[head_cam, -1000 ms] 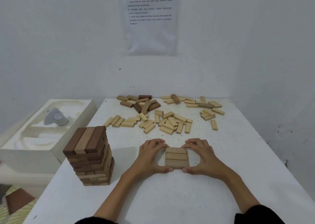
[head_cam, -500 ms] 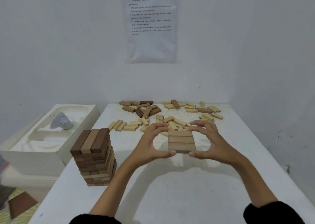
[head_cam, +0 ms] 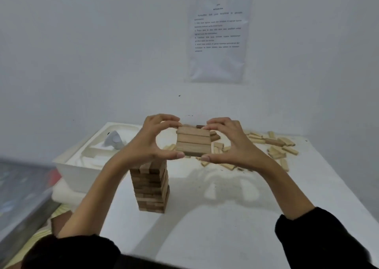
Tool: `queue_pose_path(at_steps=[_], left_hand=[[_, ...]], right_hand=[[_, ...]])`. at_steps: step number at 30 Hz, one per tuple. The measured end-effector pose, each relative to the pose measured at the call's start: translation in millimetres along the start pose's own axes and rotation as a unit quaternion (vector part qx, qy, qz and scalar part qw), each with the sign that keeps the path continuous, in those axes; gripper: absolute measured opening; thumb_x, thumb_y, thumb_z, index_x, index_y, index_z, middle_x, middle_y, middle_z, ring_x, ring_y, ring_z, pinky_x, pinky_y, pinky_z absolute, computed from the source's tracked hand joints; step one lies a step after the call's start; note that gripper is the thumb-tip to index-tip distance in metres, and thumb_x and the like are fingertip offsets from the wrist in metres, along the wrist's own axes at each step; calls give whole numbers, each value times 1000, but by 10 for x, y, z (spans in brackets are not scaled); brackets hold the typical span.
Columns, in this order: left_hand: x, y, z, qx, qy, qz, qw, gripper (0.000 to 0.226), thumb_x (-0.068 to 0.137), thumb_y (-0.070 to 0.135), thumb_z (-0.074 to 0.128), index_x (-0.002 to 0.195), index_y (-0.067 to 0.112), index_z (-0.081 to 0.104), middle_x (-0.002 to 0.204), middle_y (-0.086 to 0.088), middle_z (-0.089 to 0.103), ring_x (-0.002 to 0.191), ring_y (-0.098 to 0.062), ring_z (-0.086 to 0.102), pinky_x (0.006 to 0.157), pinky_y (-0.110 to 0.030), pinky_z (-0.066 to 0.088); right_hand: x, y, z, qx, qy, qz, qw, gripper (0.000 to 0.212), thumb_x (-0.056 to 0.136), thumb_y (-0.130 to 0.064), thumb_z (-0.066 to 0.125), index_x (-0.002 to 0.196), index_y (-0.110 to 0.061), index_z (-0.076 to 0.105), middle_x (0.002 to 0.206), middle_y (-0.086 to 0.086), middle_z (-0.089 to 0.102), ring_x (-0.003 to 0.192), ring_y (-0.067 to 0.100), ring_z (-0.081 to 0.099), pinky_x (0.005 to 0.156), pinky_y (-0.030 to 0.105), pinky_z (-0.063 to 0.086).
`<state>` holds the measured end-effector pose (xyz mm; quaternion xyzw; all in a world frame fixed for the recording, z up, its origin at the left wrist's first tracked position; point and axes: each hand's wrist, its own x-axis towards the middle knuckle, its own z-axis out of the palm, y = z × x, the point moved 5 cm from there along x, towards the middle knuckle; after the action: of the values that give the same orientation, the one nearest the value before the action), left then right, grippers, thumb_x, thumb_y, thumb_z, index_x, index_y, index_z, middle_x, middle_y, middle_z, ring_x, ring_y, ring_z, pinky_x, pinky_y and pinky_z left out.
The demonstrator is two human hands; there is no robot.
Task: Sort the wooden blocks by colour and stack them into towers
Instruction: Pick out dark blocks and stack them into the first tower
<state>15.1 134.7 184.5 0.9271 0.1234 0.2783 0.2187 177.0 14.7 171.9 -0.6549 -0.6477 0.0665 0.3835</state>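
One tower [head_cam: 151, 188] stands — both hands, left hand [head_cam: 150, 140] and right hand [head_cam: 226, 143], clamp a three-block layer [head_cam: 193, 140] aloft; many loose blocks [head_cam: 274, 143] remain unsorted

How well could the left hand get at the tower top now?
Probably not freely: left hand and right hand pinch the three-block layer between them. The tower stands below it, nothing between.

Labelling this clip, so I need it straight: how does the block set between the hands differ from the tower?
The held set is a single layer of three blocks; the tower has many layers. The held set is up in the air, pinched between the left hand and right hand; the tower stands on the table. Both are wooden blocks.
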Motion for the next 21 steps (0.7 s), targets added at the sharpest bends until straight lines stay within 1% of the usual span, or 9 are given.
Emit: queue_pose_path(at_steps=[1,2,4,6,8,11,15,19,21], left_hand=[[-49,-97,-74,-2,-11,-13,1000,73,51,86,58,113,49,48,128,28,40,122,4,29,96,0,20],[-104,-189,-136,-6,-21,-28,999,75,50,88,56,114,48,48,128,28,40,121,8,29,95,-1,21],[-219,-374,-224,-8,-39,-55,998,75,49,90,54,114,53,48,128,30,39,120,15,27,94,-1,22],[-341,-541,-281,-9,-47,-73,996,68,49,90,55,112,63,49,128,31,39,122,13,29,97,-4,23],[-448,-686,-328,-19,-45,-87,995,67,50,88,58,113,69,43,129,29,41,125,7,31,100,-8,24],[-552,-817,-359,-36,-45,-99,993,67,51,87,60,112,69,43,130,26,42,125,7,32,98,-6,25],[-618,-896,-323,-54,-54,-109,991,64,52,86,60,111,69,44,129,25,45,124,8,33,97,-4,25],[-637,-958,-286,-64,-62,-114,989,63,54,85,60,112,69,43,129,25,45,127,4,34,101,-11,27],[-632,-977,-271,-67,-65,-118,989,62,53,86,60,111,70,43,128,27,45,127,5,33,100,-11,27]], right_hand=[[57,-52,118,0,-1,-2,1000,68,56,-59,74,117,-40,49,123,-20,37,118,2,27,90,2,21],[119,-92,236,2,-6,-2,1000,68,59,-56,77,118,-38,49,123,-19,36,118,2,27,93,7,23],[233,-158,446,-1,-19,0,1000,69,62,-52,79,122,-32,52,125,-16,37,119,3,26,101,22,26],[326,-222,602,-13,-31,1,999,69,64,-53,79,123,-29,53,129,-11,38,122,5,23,107,31,24],[390,-279,723,-15,-40,2,999,66,65,-49,79,123,-29,54,132,-9,38,125,9,23,106,30,22],[436,-328,861,-24,-49,2,999,65,66,-49,78,122,-30,54,134,-9,37,127,10,22,101,26,18],[455,-310,948,-29,-63,13,997,64,66,-50,78,122,-30,54,135,-9,36,131,10,18,108,32,17],[462,-305,970,-41,-69,23,997,65,65,-52,77,123,-30,54,137,-10,36,133,9,17,111,37,18],[460,-303,972,-43,-70,25,996,66,65,-52,77,123,-30,54,137,-10,37,133,9,17,112,39,18]])
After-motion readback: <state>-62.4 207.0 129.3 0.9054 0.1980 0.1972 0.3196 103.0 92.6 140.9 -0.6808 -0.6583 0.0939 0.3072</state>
